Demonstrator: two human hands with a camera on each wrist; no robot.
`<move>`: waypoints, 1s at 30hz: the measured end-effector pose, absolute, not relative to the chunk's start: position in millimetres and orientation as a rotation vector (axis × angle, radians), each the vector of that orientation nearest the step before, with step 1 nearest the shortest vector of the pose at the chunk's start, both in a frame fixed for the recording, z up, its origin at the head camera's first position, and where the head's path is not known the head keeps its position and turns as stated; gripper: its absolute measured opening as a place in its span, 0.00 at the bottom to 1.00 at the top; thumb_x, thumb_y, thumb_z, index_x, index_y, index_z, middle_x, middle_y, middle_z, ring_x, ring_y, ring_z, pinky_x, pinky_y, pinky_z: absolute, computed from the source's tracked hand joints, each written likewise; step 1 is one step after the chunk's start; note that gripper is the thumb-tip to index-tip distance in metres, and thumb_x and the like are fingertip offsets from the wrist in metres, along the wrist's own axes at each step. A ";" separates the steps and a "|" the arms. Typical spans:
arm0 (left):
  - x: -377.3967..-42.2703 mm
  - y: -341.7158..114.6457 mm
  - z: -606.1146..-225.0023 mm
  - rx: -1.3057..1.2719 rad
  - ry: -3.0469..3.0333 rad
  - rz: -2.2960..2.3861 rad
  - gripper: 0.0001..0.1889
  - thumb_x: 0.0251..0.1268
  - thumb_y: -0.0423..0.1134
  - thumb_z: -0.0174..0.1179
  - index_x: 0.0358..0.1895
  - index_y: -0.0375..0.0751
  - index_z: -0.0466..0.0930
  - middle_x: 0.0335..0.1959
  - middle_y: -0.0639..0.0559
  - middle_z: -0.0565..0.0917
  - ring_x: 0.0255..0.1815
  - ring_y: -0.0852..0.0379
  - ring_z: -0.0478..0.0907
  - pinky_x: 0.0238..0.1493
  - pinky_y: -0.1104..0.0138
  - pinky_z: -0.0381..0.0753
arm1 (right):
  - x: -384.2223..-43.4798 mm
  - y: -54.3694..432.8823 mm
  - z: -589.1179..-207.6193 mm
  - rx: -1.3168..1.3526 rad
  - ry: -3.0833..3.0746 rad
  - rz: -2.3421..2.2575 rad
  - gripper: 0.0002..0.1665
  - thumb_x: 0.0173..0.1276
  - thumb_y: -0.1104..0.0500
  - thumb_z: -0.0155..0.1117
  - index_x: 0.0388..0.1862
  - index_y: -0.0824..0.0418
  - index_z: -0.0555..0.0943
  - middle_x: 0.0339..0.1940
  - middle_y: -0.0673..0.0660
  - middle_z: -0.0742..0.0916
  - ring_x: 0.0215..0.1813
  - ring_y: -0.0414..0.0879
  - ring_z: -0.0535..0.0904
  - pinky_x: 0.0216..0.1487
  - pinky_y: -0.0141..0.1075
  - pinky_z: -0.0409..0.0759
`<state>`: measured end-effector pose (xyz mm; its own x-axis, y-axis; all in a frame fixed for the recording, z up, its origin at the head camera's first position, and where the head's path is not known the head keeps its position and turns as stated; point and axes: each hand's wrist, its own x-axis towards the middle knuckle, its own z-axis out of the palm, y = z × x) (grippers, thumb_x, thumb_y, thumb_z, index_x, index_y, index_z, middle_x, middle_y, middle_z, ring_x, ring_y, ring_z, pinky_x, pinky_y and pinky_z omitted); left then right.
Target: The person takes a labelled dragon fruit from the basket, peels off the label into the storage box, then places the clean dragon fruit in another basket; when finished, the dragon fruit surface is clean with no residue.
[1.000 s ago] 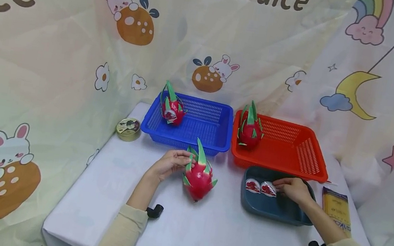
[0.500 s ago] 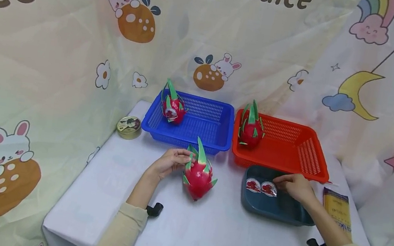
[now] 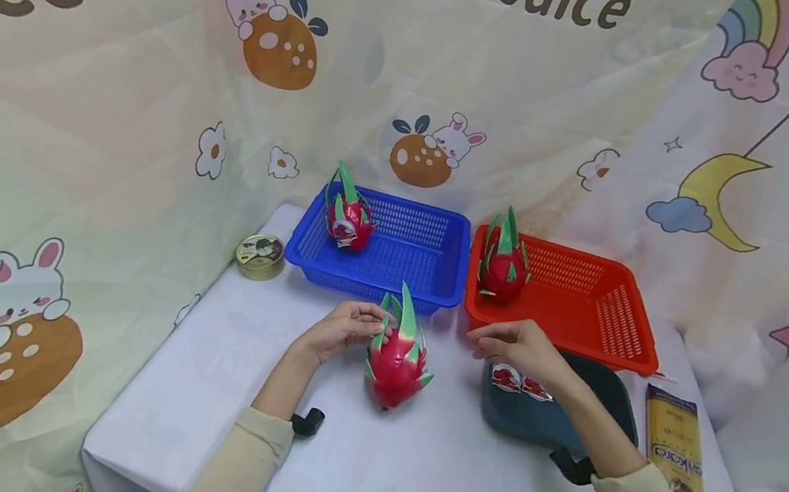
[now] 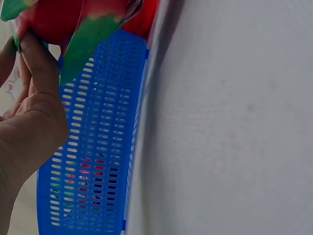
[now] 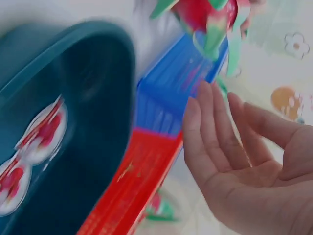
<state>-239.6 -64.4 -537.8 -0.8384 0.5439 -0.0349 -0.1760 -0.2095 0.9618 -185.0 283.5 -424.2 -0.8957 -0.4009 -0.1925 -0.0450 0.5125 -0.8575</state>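
Note:
A pink dragon fruit [image 3: 396,368] with green leaf tips stands at the middle of the white table, crown up. My left hand [image 3: 345,327] pinches one of its green leaves between thumb and fingers, plainly seen in the left wrist view. My right hand [image 3: 523,352] hovers over the near-left part of the dark teal tray [image 3: 564,438], fingers extended toward the fruit. In the right wrist view its fingers are slightly bent, and nothing shows between them. Two round stickers [image 5: 43,134] with red fruit pictures lie inside the tray.
Behind stand a blue basket [image 3: 403,289] and a red basket [image 3: 556,336], side by side. Each holds a dragon fruit; the one [image 3: 352,227] in the blue basket bears a sticker. A round tin [image 3: 260,257] sits at left, a yellow packet [image 3: 676,454] at right.
My right hand has lifted from inside the tray and moved left toward the dragon fruit. My left hand keeps its hold on the leaf; the fruit has tilted slightly.

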 end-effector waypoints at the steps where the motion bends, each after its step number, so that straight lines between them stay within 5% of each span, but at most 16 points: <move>1: -240.0 -64.6 -538.2 0.433 1.598 2.086 0.14 0.73 0.30 0.61 0.56 0.23 0.80 0.46 0.49 0.90 0.42 0.59 0.87 0.47 0.67 0.87 | -187.1 274.7 -425.5 -0.376 2.372 -1.355 0.20 0.79 0.60 0.62 0.64 0.69 0.83 0.52 0.64 0.91 0.53 0.58 0.89 0.53 0.42 0.88; 9: -240.1 -65.8 -535.7 0.437 1.600 2.075 0.13 0.72 0.31 0.62 0.54 0.27 0.82 0.45 0.49 0.90 0.43 0.58 0.87 0.49 0.65 0.87 | -207.6 220.7 -442.6 -0.311 2.292 -1.491 0.23 0.79 0.58 0.64 0.66 0.71 0.80 0.54 0.70 0.89 0.56 0.64 0.87 0.52 0.44 0.88; 21: -240.3 -67.6 -535.2 0.472 1.597 2.027 0.14 0.73 0.32 0.62 0.56 0.28 0.80 0.41 0.49 0.90 0.44 0.56 0.88 0.49 0.64 0.87 | -211.4 186.0 -444.5 -0.143 2.261 -1.623 0.25 0.76 0.57 0.67 0.65 0.70 0.81 0.54 0.66 0.89 0.55 0.59 0.89 0.58 0.48 0.85; 25: -239.9 -67.5 -535.3 0.492 1.607 2.012 0.14 0.73 0.32 0.61 0.56 0.28 0.80 0.41 0.49 0.90 0.45 0.56 0.87 0.50 0.65 0.86 | -215.2 178.3 -447.2 -0.095 2.264 -1.634 0.23 0.75 0.59 0.69 0.62 0.73 0.82 0.48 0.67 0.91 0.48 0.57 0.91 0.56 0.55 0.85; 30: -237.7 -66.7 -536.5 0.530 1.604 1.974 0.12 0.73 0.31 0.60 0.55 0.30 0.80 0.42 0.48 0.89 0.45 0.54 0.86 0.50 0.64 0.86 | -214.2 180.0 -452.5 -0.071 2.238 -1.625 0.20 0.74 0.64 0.68 0.59 0.76 0.82 0.40 0.63 0.91 0.41 0.49 0.90 0.48 0.47 0.89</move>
<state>-237.7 -66.7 -536.5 -0.7785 0.6269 -0.0314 -0.1590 -0.1485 0.9761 -214.2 180.0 -452.5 -0.9293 -0.2552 -0.2671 0.1749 0.3329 -0.9266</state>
